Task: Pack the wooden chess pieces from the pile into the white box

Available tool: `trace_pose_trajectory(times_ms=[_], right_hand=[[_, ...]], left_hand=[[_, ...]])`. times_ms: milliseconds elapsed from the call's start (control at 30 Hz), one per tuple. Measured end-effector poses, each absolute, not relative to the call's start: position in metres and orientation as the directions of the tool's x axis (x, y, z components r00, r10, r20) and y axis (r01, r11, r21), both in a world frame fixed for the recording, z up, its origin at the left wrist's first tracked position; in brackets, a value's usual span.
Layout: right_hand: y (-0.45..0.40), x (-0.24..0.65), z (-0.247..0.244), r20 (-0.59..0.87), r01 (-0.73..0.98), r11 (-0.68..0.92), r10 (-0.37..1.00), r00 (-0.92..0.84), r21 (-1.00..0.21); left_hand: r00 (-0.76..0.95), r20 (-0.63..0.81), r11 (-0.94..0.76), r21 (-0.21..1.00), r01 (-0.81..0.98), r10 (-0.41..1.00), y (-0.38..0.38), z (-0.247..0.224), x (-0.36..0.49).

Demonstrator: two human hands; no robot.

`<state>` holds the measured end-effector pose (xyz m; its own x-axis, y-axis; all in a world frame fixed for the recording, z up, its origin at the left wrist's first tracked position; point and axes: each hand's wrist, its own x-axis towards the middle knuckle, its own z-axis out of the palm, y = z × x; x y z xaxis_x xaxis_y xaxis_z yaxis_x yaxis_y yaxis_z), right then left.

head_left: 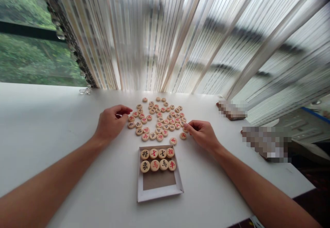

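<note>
Many round wooden xiangqi pieces (160,114) with red or black characters lie loosely spread on the white table. At their left edge is my left hand (110,122), its fingers curved and thumb a little apart, close beside a red-marked piece (131,118). My right hand (202,133) is at the right edge, thumb and fingertips pinched at a xiangqi piece (185,129) that they partly hide. Nearer to me stands a shallow open box (161,197). Two rows of pieces fill its far part, face up, among them a black-marked piece (145,166); its brown bottom shows in front.
String curtains (154,42) hang along the table's far edge, with a window (25,49) at the left. Two blurred-out objects, a farther one (232,110) and a nearer one (266,144), lie on the right side. A dark item (243,223) is at the near edge.
</note>
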<state>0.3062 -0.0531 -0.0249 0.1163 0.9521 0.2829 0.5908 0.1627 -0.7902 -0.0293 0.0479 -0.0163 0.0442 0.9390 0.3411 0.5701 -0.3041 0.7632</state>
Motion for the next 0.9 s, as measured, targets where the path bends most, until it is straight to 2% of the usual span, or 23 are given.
trace_pose_trajectory(times_ms=[200,300,600,900], right_hand=[[-0.059,0.296,-0.022,0.395,0.647,0.250,0.915,0.086,-0.720],[-0.060,0.282,-0.015,0.438,0.679,0.311,0.899,0.017,-0.665],[-0.048,0.248,-0.002,0.366,0.734,0.418,0.898,-0.245,-0.535],[-0.037,0.245,-0.009,0.326,0.769,0.436,0.894,-0.308,-0.467]], left_hand=[[0.033,0.320,-0.280,0.770,0.573,0.947,0.049,-0.015,-0.027],[0.029,0.327,-0.283,0.767,0.575,0.945,0.051,-0.017,-0.027],[0.047,0.339,-0.305,0.768,0.564,0.940,0.050,-0.016,-0.026],[0.071,0.396,-0.366,0.746,0.557,0.916,0.049,-0.019,-0.025]])
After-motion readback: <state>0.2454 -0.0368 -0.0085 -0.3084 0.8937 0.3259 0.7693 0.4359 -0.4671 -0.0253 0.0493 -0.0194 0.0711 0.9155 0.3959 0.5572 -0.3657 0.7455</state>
